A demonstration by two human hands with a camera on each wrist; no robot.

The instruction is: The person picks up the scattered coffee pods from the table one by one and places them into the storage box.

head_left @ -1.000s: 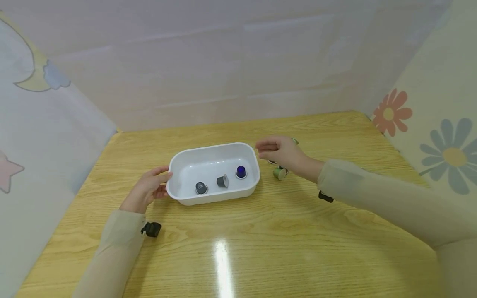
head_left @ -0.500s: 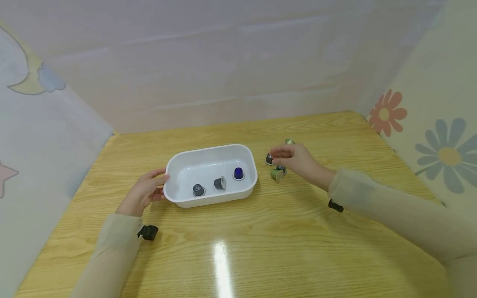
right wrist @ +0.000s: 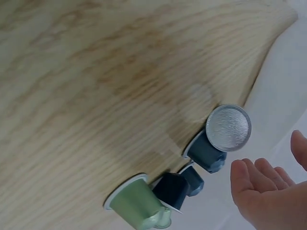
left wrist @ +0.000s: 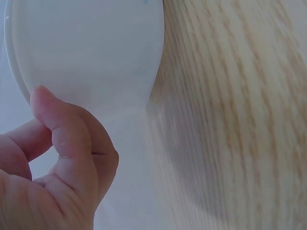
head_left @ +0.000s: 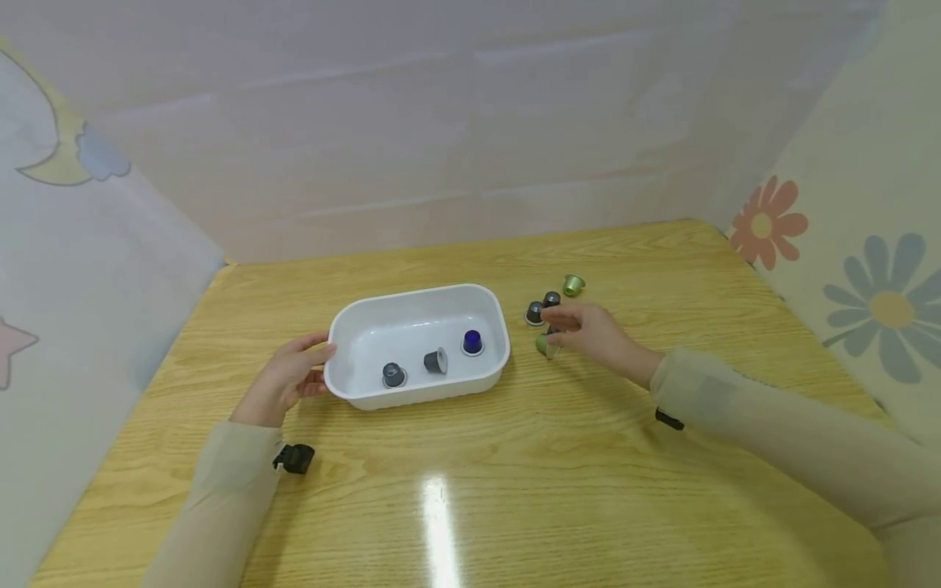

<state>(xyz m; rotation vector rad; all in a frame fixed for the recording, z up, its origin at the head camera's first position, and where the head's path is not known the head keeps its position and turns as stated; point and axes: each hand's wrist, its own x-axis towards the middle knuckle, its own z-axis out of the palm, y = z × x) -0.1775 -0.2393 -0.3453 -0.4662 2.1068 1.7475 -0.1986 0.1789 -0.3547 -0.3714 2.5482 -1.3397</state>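
Note:
My left hand (head_left: 292, 374) holds the left end of a white plastic bin (head_left: 426, 395), thumb at its rim and fingers against the outside wall. Inside lie a purple coffee capsule (head_left: 473, 341), a grey one on its side (head_left: 435, 361) and a dark one (head_left: 393, 375). My right hand (head_left: 594, 336) is over a loose group of capsules, fingers bent and thumb apart, nothing between them. Close to its fingertips are a green capsule (head_left: 543, 345) and dark capsules (head_left: 535, 312). The right wrist view shows a silver foil lid (right wrist: 229, 127) facing up near the fingers.
Another green capsule (head_left: 573, 285) lies behind the group. All stand on a wood-grain table (head_left: 588, 490), with pale walls at the back and sides. Black camera mounts (head_left: 296, 458) sit on both wrists.
My right hand has moved from beside the bin's right rim to the right and nearer me, uncovering the dark capsules and the rear green one. The left hand keeps its hold.

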